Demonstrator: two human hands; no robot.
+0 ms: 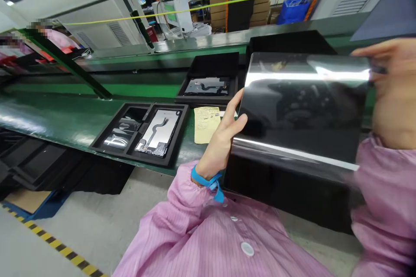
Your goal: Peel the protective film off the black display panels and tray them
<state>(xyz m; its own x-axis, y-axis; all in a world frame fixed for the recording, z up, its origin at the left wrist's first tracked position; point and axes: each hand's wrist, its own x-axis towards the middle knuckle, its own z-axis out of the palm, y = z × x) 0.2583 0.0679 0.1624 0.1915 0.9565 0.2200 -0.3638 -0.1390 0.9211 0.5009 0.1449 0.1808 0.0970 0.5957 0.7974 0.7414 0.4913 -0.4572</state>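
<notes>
A large, dark, glossy screen panel (302,108) is held tilted in front of me, with bright reflections across its surface. My left hand (219,138) grips its left edge, thumb on the front face. At the upper right corner, my right hand (394,91) closes on the panel's edge; that hand is smeared by motion. Below the panel is a black surface (286,203), and I cannot make out whether it is a separate thing. A yellow handwritten note (205,125) lies on the bench just beyond my left hand.
On the green bench (58,110), a black foam tray (139,127) holds a screen with a flex cable and a glossy piece. Another black tray (234,88) with a similar screen sits farther back. Black trays (35,160) are stacked at lower left. A green post (68,62) rises at left.
</notes>
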